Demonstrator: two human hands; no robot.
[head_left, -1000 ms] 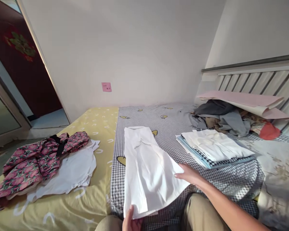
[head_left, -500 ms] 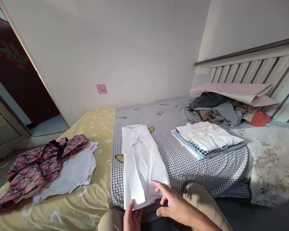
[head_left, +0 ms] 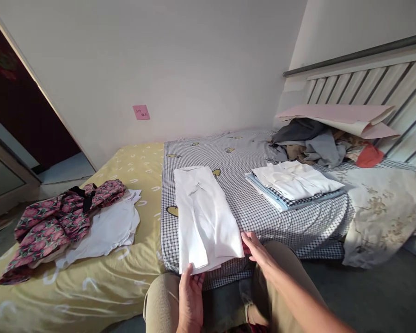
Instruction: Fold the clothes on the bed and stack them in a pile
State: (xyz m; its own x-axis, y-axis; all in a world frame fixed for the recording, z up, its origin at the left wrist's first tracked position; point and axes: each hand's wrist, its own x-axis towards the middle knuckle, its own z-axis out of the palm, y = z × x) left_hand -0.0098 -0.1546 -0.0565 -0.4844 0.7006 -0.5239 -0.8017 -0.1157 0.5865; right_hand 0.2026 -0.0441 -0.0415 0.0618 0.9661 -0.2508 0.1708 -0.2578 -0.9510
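A white shirt [head_left: 208, 212], folded into a long narrow shape, lies on the checked sheet with its near end at the bed's front edge. My left hand [head_left: 191, 289] grips the near left corner, thumb on top and fingers curled underneath. At the near right corner, my right hand [head_left: 256, 249] pinches the side edge; its fingertips are partly hidden by the cloth. To the right sits a stack of folded clothes [head_left: 298, 180], white on top with checked and light blue layers below.
A floral garment [head_left: 55, 222] and white clothes [head_left: 107, 231] lie loose on the yellow sheet [head_left: 142, 162] at left. Crumpled dark and grey clothes [head_left: 308, 138] are heaped under a pink sheet [head_left: 336, 113] by the headboard [head_left: 360, 83]. A flowered cloth [head_left: 377, 212] drapes over the right edge.
My right hand has moved from above the shirt's near end to its right edge and closed there. The left hand keeps its corner. The view has tipped slightly downward.
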